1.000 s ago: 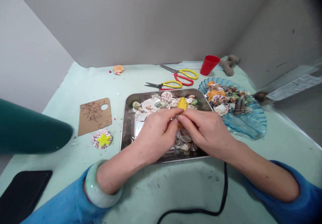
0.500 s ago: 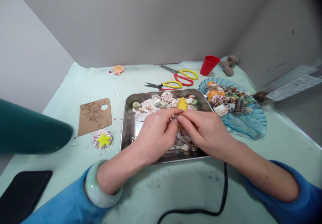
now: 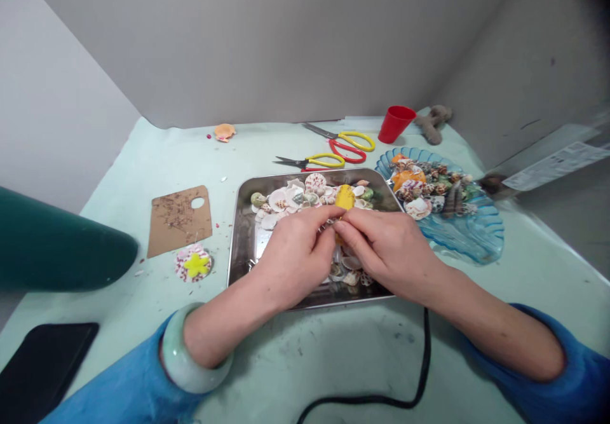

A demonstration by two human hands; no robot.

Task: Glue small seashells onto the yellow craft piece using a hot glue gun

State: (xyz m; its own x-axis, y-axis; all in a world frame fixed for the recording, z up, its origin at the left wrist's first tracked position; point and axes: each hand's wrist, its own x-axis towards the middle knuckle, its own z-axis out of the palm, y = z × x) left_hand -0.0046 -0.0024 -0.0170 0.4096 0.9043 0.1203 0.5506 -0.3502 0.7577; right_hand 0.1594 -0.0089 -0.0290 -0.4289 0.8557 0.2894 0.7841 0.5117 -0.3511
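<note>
Over a metal tray (image 3: 314,304) of seashells, my left hand (image 3: 301,255) and my right hand (image 3: 391,252) meet with their fingertips pinched together. Whatever lies between the fingertips is too small and covered to make out. A yellow piece (image 3: 345,196) shows just beyond the fingertips; whether they touch it I cannot tell. White and speckled shells (image 3: 286,198) fill the tray's far side, and more shells (image 3: 351,276) lie beneath my right hand. To the tray's left rests a speckled scallop shell (image 3: 181,265) bearing a yellow-green flower shape (image 3: 196,264).
Two pairs of scissors (image 3: 350,141) (image 3: 324,160) and a red cup (image 3: 396,124) stand behind the tray. At right is a blue shell-shaped plate (image 3: 469,239) of shells. Stained cardboard (image 3: 178,220) lies left, near a dark green cylinder (image 3: 67,243). A black cable (image 3: 372,401) runs in front.
</note>
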